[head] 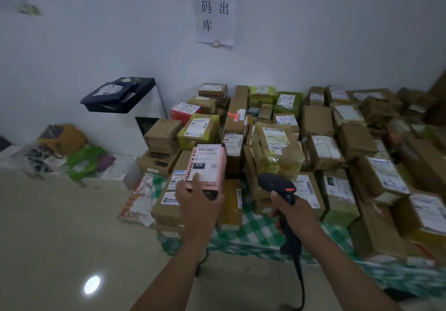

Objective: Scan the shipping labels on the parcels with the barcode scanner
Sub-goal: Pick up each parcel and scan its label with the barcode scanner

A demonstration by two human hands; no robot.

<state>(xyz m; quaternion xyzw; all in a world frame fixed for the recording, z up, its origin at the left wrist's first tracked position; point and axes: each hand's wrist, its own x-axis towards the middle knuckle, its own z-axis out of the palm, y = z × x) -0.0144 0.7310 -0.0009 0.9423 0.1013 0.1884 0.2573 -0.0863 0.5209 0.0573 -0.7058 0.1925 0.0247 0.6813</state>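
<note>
your left hand grips the pink parcel mid-frame w/ thumb on its label, right hand wrapped round the black scanner just right of it, above the parcel pile

The glossy beige tiled floor carries a green-and-white checked cloth, on which brown cardboard parcels with white labels lie packed close together, while left of the cloth green and clear plastic bags sit heaped.
</note>
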